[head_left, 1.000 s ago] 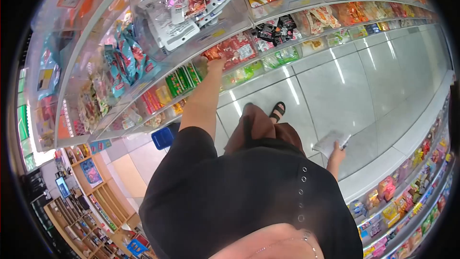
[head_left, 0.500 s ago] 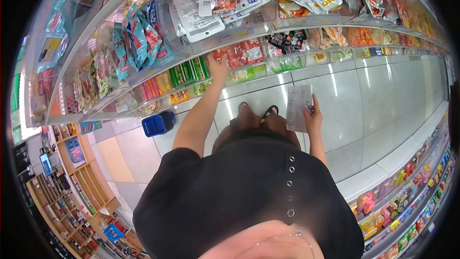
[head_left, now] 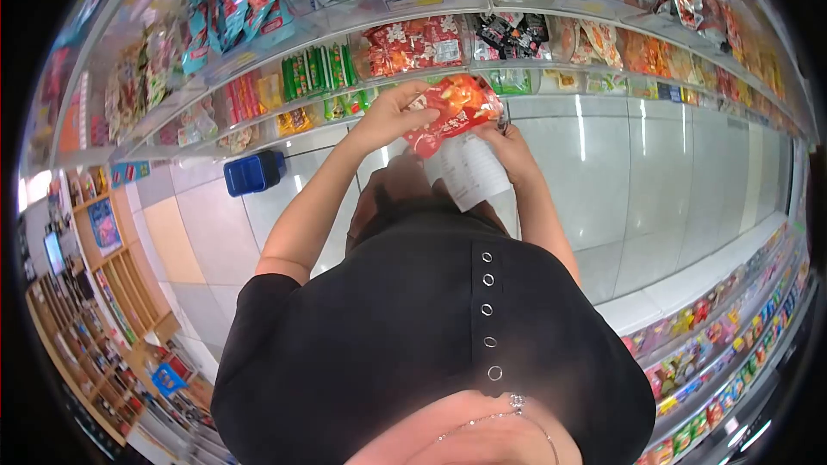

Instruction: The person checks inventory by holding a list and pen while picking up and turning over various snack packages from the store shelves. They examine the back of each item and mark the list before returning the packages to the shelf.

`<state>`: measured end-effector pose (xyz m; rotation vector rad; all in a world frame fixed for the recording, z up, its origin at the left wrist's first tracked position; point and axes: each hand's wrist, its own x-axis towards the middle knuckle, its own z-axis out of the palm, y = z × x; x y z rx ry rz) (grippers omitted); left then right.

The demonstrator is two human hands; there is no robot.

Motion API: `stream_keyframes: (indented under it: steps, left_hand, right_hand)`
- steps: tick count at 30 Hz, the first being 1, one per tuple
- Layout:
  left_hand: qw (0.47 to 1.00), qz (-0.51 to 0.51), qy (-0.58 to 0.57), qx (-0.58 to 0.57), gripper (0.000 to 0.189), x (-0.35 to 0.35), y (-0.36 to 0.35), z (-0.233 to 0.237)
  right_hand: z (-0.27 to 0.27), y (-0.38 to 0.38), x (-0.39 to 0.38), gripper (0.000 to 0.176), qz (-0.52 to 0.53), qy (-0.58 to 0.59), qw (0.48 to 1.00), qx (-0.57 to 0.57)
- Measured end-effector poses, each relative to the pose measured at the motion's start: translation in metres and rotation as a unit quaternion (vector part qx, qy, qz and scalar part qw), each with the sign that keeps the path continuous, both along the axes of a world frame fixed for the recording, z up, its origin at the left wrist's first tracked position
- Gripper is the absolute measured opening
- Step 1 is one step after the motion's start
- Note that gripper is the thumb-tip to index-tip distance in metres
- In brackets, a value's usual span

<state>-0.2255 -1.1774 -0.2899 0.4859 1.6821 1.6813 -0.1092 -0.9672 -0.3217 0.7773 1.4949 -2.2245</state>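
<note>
My left hand is closed on the left edge of a red snack packet, which has a picture of food on its front. The packet is held up in front of the lower shelf bins. Beneath it hangs a printed paper sheet, gripped in my right hand. The right fingers also lie against the packet's lower right edge. A small dark item shows by these fingers, too small to name. Similar red packets fill the clear bin just beyond.
Tiered clear shelves hold green packets, black packets and blue bags. A blue basket stands on the tiled floor at left. More snack shelves run along the right, and wooden shelving is at lower left.
My left hand has drawn a red snack packet out of its bin and back toward my body. My right hand has brought the sheet left and up beside the packet.
</note>
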Motion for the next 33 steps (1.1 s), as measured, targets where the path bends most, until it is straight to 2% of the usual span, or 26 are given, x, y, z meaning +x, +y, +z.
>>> stream_keyframes:
  steps: [2, 3, 6, 7, 10, 11, 14, 15, 18, 19, 22, 23, 26, 33]
  left_hand:
    - [0.989, -0.014, 0.145, 0.003, 0.018, 0.011, 0.003, 0.016]
    - [0.993, -0.005, 0.118, 0.027, 0.017, 0.019, 0.007, 0.026]
    - [0.913, 0.021, 0.405, -0.04, 0.021, 0.033, 0.019, 0.043]
    - [0.928, 0.025, 0.371, -0.033, 0.021, 0.038, 0.022, 0.044]
    - [0.907, 0.077, 0.411, -0.058, 0.015, 0.056, 0.03, 0.045]
    - [0.893, 0.077, 0.439, -0.065, 0.014, 0.061, 0.032, 0.047]
    - [0.863, 0.167, 0.47, -0.081, 0.016, 0.084, 0.041, 0.052]
    - [0.89, 0.197, 0.41, -0.04, 0.034, 0.094, 0.045, 0.047]
    - [0.922, 0.331, 0.179, 0.095, 0.047, 0.121, 0.061, 0.037]
    - [0.938, 0.315, 0.06, 0.13, 0.05, 0.13, 0.059, 0.034]
    - [0.924, 0.311, -0.107, 0.194, 0.045, 0.152, 0.062, 0.035]
    - [0.928, 0.313, -0.104, 0.173, 0.051, 0.157, 0.061, 0.027]
    - [0.953, 0.277, 0.018, 0.122, 0.057, 0.169, 0.068, 0.025]
    - [0.966, 0.231, 0.008, 0.116, 0.072, 0.19, 0.079, 0.031]
  right_hand:
    - [0.017, 0.0, -0.001, 0.046, 0.021, -0.022, 0.999, -0.02]
    - [0.006, 0.005, 0.003, 0.058, 0.025, -0.087, 0.994, 0.068]
    - [-0.013, 0.018, 0.016, 0.061, 0.06, -0.018, 0.997, 0.047]
    - [0.019, 0.015, 0.018, 0.059, 0.018, -0.008, 0.999, -0.037]
    - [0.04, 0.031, 0.032, 0.054, 0.025, 0.014, 0.999, -0.02]
    - [0.046, 0.035, 0.036, 0.047, 0.046, 0.041, 0.998, -0.006]
    - [0.054, 0.037, 0.052, 0.027, 0.104, 0.116, 0.987, 0.03]
    - [0.052, 0.036, 0.057, 0.026, 0.09, 0.118, 0.989, 0.026]
    - [0.044, 0.037, 0.065, 0.024, 0.059, 0.129, 0.989, 0.033]
    - [0.042, 0.038, 0.067, 0.025, 0.056, 0.134, 0.988, 0.046]
    - [0.036, 0.041, 0.076, 0.028, 0.045, 0.15, 0.986, 0.062]
    - [0.034, 0.042, 0.08, 0.029, 0.041, 0.156, 0.985, 0.063]
    - [0.033, 0.046, 0.09, 0.031, 0.059, 0.156, 0.983, 0.083]
    - [0.04, 0.059, 0.113, 0.025, 0.053, 0.153, 0.984, 0.08]
